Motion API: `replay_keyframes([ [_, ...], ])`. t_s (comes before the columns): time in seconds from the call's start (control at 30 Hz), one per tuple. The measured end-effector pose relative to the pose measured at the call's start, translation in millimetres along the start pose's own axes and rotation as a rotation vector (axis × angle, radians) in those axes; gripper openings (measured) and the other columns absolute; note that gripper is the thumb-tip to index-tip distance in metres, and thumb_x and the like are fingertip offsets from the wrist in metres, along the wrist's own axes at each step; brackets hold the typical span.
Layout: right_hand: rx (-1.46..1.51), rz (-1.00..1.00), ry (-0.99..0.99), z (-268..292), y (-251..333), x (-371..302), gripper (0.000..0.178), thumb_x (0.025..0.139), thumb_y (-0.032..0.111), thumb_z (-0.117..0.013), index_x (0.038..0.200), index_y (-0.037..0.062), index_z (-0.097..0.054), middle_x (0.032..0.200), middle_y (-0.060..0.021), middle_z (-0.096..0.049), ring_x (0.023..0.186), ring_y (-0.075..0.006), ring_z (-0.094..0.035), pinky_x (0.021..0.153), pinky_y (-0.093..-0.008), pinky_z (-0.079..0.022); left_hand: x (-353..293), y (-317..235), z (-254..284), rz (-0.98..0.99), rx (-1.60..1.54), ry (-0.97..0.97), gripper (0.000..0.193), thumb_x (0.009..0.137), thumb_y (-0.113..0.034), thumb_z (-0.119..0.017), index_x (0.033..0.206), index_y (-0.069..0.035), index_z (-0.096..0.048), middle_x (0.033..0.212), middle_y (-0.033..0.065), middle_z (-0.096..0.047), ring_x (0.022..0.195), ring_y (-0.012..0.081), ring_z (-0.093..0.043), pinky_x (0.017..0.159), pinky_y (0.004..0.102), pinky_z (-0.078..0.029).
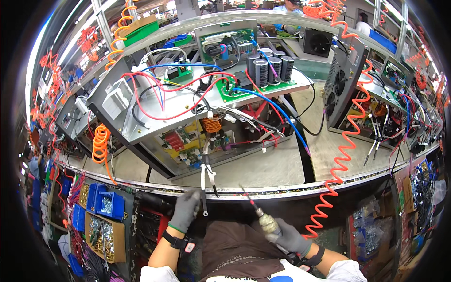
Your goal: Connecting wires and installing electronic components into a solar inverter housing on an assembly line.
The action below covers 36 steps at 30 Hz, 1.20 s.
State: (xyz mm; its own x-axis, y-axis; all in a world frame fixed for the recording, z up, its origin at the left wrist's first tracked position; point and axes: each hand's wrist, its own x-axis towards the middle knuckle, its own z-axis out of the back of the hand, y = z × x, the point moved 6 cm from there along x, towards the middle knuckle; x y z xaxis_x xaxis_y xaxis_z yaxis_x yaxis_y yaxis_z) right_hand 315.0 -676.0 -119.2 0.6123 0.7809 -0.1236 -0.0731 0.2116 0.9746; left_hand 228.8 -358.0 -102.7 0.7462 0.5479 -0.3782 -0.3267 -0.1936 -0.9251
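My right hand (290, 236), in a grey glove, is wrapped round a powered screwdriver (268, 224). Its long thin bit points up and to the left, toward the bench edge. My left hand (185, 210), gloved too, is raised at the bench's front edge with its fingers drawn together; whatever they may hold is hidden. Just right of it hangs a white-and-black cable (203, 188) ending in a ring terminal, with a gap between. The cable comes out of an open metal power unit (188, 120) that carries a green circuit board (256, 89), large black capacitors (265, 69) and red and blue wires.
An orange coiled hose (345, 155) hangs at the right, before a second open unit (338, 89) with fans. Blue bins (110, 205) and a cardboard box (104, 239) of small metal parts stand at lower left. Across the line, a person (287, 8) sits.
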Motion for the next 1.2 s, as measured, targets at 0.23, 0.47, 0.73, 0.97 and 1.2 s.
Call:
replay_keyframes([
  [0.23,0.140,-0.053,-0.036,4.0,21.6,42.9,0.037,0.088,0.031,-0.067,0.106,0.0027,-0.052,0.082,-0.0044,-0.058,0.074,-0.0095,-0.052,0.067,-0.0282,-0.046,63.7,-46.4,-45.9,-0.276,-0.187,0.091,0.032,0.089,-0.029,-0.063,0.107,-0.003,-0.064,0.069,-0.0051,-0.052,0.057,0.0051,-0.045,0.050,0.0213,-0.037],
  [0.47,0.513,-0.239,0.097,-16.6,39.9,60.5,0.034,0.091,0.027,-0.063,0.112,0.0042,-0.048,0.076,-0.0008,-0.055,0.055,-0.0068,-0.052,0.049,-0.0217,-0.044,78.5,-60.0,-75.4,-0.167,-0.060,0.039,0.025,0.085,-0.037,-0.069,0.092,-0.015,-0.062,0.062,-0.0049,-0.050,0.046,0.0074,-0.046,0.043,0.0243,-0.042],
  [0.73,0.528,-0.297,0.121,-22.6,43.7,68.5,0.034,0.092,0.028,-0.060,0.112,0.0049,-0.047,0.075,-0.0020,-0.054,0.052,-0.0078,-0.053,0.046,-0.0224,-0.044,82.4,-54.1,-71.4,-0.100,-0.036,-0.034,0.029,0.086,-0.042,-0.066,0.080,-0.014,-0.058,0.061,-0.0040,-0.049,0.046,0.0075,-0.045,0.045,0.0236,-0.043],
  [0.97,0.599,-0.283,0.113,-27.6,39.4,68.3,0.035,0.092,0.029,-0.060,0.115,0.0060,-0.047,0.075,-0.0024,-0.055,0.052,-0.0093,-0.056,0.045,-0.0229,-0.046,73.3,-69.3,-80.0,-0.141,-0.045,-0.021,0.032,0.083,-0.040,-0.069,0.097,-0.012,-0.064,0.064,-0.0042,-0.049,0.049,0.0059,-0.047,0.042,0.0206,-0.040],
  [1.2,0.704,-0.332,0.150,-30.2,40.2,69.6,0.034,0.092,0.029,-0.059,0.115,0.0073,-0.046,0.076,-0.0034,-0.056,0.053,-0.0104,-0.057,0.046,-0.0230,-0.047,70.1,-78.2,-84.7,-0.235,0.010,-0.040,0.032,0.086,-0.035,-0.066,0.104,-0.009,-0.066,0.061,-0.0062,-0.047,0.048,0.0035,-0.042,0.040,0.0193,-0.033],
])
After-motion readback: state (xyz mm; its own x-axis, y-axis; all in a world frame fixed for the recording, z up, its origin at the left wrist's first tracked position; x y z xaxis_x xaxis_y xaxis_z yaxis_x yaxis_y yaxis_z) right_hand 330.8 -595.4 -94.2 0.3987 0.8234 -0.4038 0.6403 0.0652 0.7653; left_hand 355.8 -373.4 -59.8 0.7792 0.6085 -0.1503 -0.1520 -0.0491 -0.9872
